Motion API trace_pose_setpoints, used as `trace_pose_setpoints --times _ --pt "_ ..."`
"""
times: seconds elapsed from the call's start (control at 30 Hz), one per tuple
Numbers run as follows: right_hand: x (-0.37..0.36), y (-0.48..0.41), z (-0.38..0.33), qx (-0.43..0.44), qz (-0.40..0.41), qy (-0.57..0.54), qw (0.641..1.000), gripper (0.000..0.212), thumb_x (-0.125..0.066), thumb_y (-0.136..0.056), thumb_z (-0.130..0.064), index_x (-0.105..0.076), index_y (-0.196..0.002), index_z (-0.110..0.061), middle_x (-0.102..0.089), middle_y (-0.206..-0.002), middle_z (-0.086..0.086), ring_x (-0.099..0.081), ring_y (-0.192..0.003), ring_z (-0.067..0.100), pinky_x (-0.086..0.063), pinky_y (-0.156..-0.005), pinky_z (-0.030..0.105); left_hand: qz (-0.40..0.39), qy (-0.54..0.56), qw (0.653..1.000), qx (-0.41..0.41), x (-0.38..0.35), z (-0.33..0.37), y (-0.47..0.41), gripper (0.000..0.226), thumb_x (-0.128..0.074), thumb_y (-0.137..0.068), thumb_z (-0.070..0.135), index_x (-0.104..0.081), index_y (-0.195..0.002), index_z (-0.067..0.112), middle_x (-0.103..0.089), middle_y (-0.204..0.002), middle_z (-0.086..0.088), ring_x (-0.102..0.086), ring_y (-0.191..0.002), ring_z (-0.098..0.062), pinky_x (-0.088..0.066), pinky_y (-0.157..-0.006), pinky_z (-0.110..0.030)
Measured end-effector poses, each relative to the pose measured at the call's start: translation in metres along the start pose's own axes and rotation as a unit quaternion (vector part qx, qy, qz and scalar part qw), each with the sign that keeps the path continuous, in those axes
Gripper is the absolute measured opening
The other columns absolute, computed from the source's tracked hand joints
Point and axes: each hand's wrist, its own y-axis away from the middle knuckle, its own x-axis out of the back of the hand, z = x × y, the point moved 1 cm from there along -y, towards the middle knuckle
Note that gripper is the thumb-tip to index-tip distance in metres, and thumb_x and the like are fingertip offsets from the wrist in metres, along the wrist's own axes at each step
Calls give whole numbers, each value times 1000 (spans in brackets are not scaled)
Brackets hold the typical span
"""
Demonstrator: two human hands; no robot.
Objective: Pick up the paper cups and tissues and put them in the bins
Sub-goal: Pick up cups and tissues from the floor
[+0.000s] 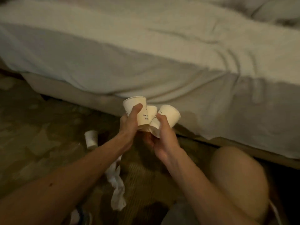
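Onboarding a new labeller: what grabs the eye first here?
The paper cups at centre frame, gripped together by the left hand and right hand in front of the white bed. Then the leftovers on the carpet: a lone cup at left and a crumpled tissue beneath the forearms.

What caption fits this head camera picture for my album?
Beside the bed, the left hand and right hand hold paper cups; one more cup and a tissue are on the carpet.
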Motion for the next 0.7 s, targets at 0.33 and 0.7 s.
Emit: trace_pose_setpoints --times 0.33,0.7 --pt "117 144 -180 245 41 154 956 38 -67 -80 -51 -72 -107 -25 -76 -99 5 -72 -84 18 -53 -66 31 -360 3 918 -163 -189 72 138 70 -72 -61 58 -64 -119 19 -77 -100 -5 -74 -90 -22 -59 -68 -30" --pt "328 299 -159 133 210 124 961 73 -75 -58 -60 -64 -120 -23 -73 -108 12 -72 -97 30 -53 -77 40 -647 -125 749 -68 -297 -47 276 55 -76 -63 64 -63 -113 43 -74 -105 10 -73 -94 -12 -58 -70 -24"
